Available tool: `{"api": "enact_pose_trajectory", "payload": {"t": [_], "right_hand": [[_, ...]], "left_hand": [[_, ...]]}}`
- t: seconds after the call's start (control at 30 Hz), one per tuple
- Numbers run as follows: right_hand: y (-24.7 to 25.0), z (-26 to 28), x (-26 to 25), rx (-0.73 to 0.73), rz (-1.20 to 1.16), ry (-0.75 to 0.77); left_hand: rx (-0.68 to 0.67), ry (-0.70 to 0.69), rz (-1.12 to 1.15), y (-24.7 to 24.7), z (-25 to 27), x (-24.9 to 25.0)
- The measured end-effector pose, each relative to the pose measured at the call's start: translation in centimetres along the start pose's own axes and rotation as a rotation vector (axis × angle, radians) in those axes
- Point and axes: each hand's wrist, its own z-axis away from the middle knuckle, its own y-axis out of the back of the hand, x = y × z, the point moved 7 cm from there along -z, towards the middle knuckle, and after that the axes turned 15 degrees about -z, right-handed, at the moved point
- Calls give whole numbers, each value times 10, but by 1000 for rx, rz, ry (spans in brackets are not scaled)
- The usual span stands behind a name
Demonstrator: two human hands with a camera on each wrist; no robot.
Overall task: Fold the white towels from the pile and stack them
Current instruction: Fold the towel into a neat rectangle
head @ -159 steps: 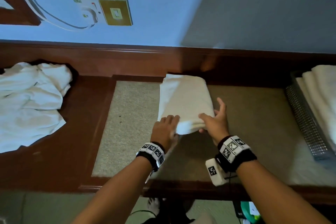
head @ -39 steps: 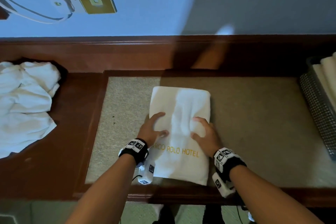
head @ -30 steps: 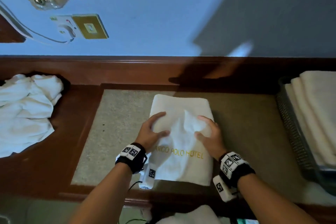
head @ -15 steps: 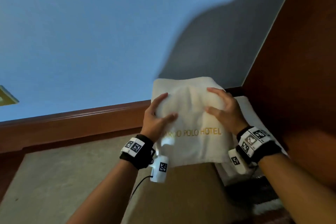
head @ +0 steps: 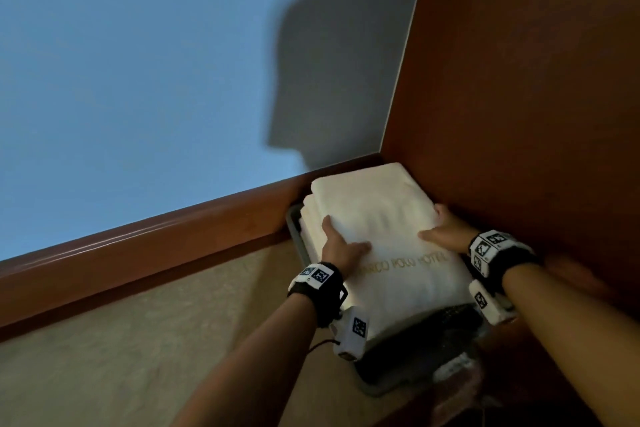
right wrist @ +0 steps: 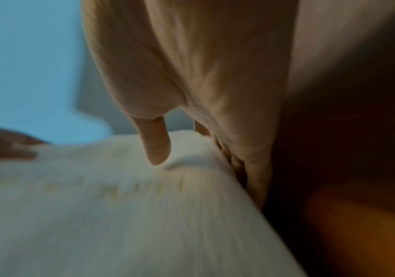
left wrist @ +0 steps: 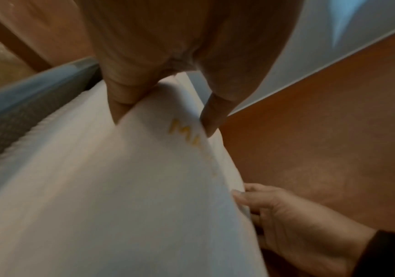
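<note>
A folded white towel (head: 388, 232) with gold hotel lettering lies on top of a stack of folded towels (head: 309, 218) in a grey mesh basket (head: 293, 222) in the right corner. My left hand (head: 341, 246) grips its left edge, thumb on top and fingers underneath. My right hand (head: 445, 232) grips the right edge the same way, close to the wooden side panel. In the left wrist view the towel (left wrist: 120, 187) sits pinched between thumb and fingers (left wrist: 120, 105), with the right hand (left wrist: 291, 224) beyond. The right wrist view is blurred; the thumb (right wrist: 157, 146) presses the towel (right wrist: 120, 206).
A brown wooden side panel (head: 519, 114) stands just right of the basket, and a wooden back ledge (head: 138, 250) runs below the blue wall. The beige mat (head: 138, 357) stretches to the left. The pile of unfolded towels is out of view.
Both hands lifted the folded towel off the mat and carried it right onto the stack in the basket. The head view swung right with it.
</note>
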Motion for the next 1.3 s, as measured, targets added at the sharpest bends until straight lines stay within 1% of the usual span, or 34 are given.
{"api": "enact_pose_trajectory", "payload": {"t": [0.03,0.1,0.2,0.3,0.43,0.5,0.53,0.63,0.7,0.83,0.9,1.0,1.1,1.2,1.3], "right_hand": [[-4,2,20,-5,5,-39],[-4,8,49,38,-56,-105],[-1,13,73,109,-172,-128],[-1,15,67,113,-223,-66],[19,12,29,205,-209,86],[25,9,19,211,-109,101],[24,7,20,188,-5,66],[13,5,31,75,329,-104],[8,2,31,58,375,-135],[10,-17,3,127,256,-53],[9,-27,-11,123,186,-62],[5,-45,-25,112,117,-75],[-1,-58,-33,128,52,-90],[-6,-64,-37,177,-32,-101],[-8,-73,-42,197,-239,-47]], "left_hand": [[13,1,14,-3,1,-7],[57,26,83,-3,0,-18],[121,119,141,1,-2,-26],[130,117,120,1,-10,-24],[237,14,152,2,0,0],[252,22,119,-4,2,-3],[221,48,84,-9,3,-7],[100,115,-7,-16,1,-22],[104,134,5,-6,-9,-20],[172,160,54,27,-37,5],[194,185,33,41,-53,15],[172,233,-7,51,-74,23],[154,246,-54,52,-87,23],[213,198,-14,52,-88,23],[287,109,83,61,-88,27]]}}
